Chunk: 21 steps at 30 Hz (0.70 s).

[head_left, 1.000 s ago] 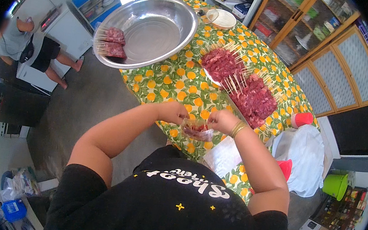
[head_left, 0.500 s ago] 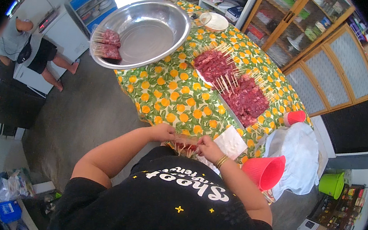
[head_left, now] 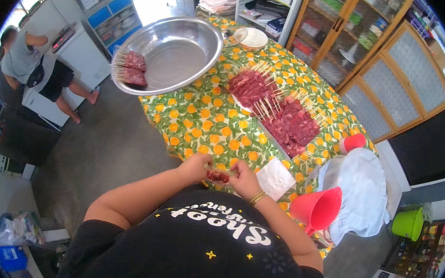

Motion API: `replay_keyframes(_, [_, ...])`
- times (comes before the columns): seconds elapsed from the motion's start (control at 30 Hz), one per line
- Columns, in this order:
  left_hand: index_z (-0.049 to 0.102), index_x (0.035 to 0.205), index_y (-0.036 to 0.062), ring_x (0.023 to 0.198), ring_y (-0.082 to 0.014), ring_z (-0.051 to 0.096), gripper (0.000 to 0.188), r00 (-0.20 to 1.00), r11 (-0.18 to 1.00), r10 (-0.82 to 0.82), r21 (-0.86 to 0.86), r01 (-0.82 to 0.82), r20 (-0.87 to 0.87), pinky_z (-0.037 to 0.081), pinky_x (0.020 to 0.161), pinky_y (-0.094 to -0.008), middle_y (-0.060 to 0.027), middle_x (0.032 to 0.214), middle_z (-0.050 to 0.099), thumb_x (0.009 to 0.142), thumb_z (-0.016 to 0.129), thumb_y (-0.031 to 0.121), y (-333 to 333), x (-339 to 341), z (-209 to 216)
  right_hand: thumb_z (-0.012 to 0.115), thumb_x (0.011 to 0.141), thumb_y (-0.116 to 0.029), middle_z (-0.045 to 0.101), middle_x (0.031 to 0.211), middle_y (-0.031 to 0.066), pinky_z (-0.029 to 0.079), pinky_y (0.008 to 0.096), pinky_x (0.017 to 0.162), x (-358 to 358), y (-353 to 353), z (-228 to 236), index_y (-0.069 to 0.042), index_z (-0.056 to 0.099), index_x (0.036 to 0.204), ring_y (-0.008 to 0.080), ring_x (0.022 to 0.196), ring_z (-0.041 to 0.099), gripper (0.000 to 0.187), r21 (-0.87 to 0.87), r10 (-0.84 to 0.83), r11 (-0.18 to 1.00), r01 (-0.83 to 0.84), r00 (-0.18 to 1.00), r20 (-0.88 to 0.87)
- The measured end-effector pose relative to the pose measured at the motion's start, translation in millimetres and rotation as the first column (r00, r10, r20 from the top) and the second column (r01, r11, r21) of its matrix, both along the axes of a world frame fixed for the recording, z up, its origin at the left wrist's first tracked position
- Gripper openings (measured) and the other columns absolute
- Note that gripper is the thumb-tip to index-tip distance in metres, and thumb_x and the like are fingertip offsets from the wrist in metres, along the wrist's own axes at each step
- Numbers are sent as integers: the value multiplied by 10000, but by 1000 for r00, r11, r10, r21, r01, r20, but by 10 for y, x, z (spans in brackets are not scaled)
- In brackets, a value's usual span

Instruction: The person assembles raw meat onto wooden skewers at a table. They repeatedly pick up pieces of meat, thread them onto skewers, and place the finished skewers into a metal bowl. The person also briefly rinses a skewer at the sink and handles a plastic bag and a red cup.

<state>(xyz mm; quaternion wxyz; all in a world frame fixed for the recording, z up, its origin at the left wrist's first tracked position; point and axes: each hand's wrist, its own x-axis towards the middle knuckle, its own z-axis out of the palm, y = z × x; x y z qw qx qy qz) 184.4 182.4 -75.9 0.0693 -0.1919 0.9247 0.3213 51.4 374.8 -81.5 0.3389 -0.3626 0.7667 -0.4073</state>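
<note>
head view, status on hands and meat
Left hand, right hand gripping meat bundle at either side. White sheet, red container off to the right, clear of bundle.

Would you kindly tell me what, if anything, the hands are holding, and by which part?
A small packet of red meat, held by opposite sides: left hand at its left, right hand at its right.

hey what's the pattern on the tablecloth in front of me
The tablecloth has yellow-orange fruits and green leaves on a pale cream ground, seen in the head view.
</note>
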Motion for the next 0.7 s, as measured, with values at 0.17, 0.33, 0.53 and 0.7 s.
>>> replay_keyframes(0.17, [616,968,36,951,-425,643,191,995,989,23,-149,-7,101,517,798,-485,-240,952,660,798,660,111,-21,-143,226,640,827,-117,631,907,186,531,480,676,-76,-83,390,-34,573,915,396,753,643,139,-18,16,999,-34,803,-596])
replay_keyframes(0.33, [590,1020,35,850,-417,675,229,969,997,26,-72,-8,247,526,731,-499,-246,876,674,820,654,128,-61,-212,313,564,883,-187,670,853,214,525,517,691,-115,-75,401,-38,566,925,424,782,658,154,266,128,964,9,862,-491])
replay_keyframes(0.53, [622,1012,54,652,-264,687,186,979,974,65,200,-104,194,552,591,-396,-160,804,687,846,629,139,-309,-307,297,642,819,-197,656,751,210,512,505,668,-54,-183,424,-53,609,964,415,742,655,206,76,-70,991,110,913,-402])
replay_keyframes(0.7, [694,958,71,639,-194,686,160,983,945,-101,323,46,156,547,582,-351,-102,781,696,824,625,123,-1179,-531,739,647,807,-183,678,804,191,521,506,670,-190,-815,1203,-55,624,917,396,741,662,170,236,107,971,23,846,-522])
